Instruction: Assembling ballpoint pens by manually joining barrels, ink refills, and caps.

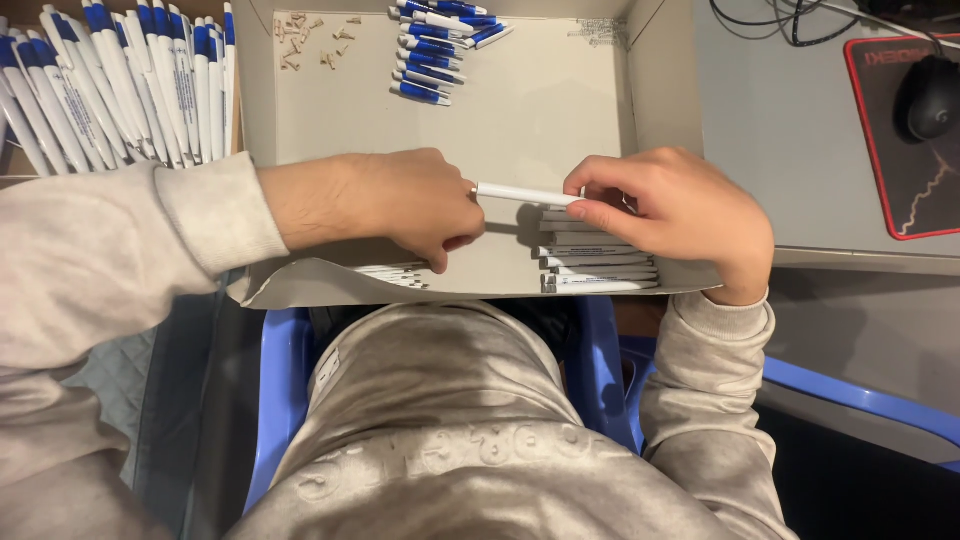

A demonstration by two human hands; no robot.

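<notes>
Our left hand and right hand hold one white pen barrel between them, level above the floor of a shallow cardboard box: the left is curled into a loose fist with its fingertips at the barrel's left end, the right pinches the other end between thumb and forefinger. Whether the left hand also grips a small part at that end we cannot tell, since the fingers hide it. We judge the main risk to be here: with the barrel held only at its two ends, a twist or a push off its axis could make it slip from the right pinch and fall among the stack of white barrels lying just below the right hand, scattering their neat row. A smaller bunch of white parts lies under the left hand near the box's front edge, and a sleeve dragging there could sweep them over the lip into our lap. Farther back in the box, finished blue-and-white pens lie in a pile, and tiny tan pieces sit loose in the left corner, easy to flick away. A larger batch of blue-and-white pens fills a second box to the left. To the right, on the grey counter, rest a black mouse and its mat.
</notes>
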